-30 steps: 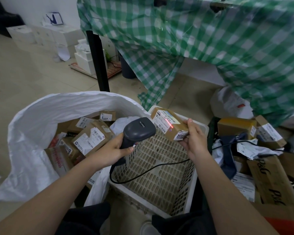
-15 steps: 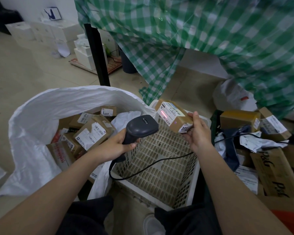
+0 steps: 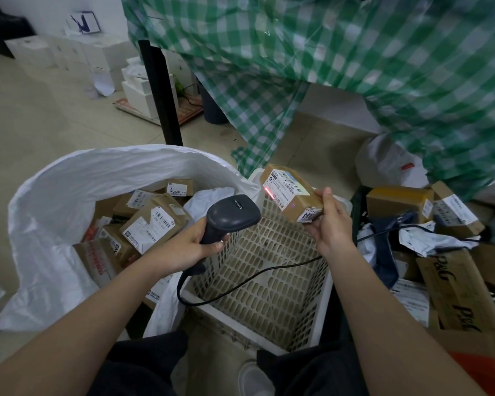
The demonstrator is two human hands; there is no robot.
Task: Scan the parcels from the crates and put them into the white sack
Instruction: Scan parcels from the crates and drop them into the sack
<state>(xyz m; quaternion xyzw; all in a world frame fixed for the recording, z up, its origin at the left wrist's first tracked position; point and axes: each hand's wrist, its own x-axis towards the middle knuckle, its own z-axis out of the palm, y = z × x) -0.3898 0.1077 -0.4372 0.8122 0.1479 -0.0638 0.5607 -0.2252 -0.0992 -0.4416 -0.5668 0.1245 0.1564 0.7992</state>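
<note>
On the floor at the left stands a white sack (image 3: 55, 224), its mouth wide open and partly filled with brown cardboard parcels (image 3: 152, 221) bearing white barcode labels. Just right of the sack, the left hand (image 3: 192, 247) grips the handle of a dark grey barcode scanner (image 3: 232, 215), whose black cable (image 3: 249, 281) loops down across a white perforated plastic crate (image 3: 269, 284). The scanner's head points right, toward a small brown parcel (image 3: 293, 192) held above the crate's far rim. A red scan light falls on that parcel's white label. The right hand (image 3: 330, 224) pinches the parcel at its near end, thumb on top. Farther right, more boxes and grey mailers (image 3: 429, 238) lie heaped in a dark crate (image 3: 357, 207). Above, a green-and-white checked cloth (image 3: 355, 67) hangs from a worktop.
</note>
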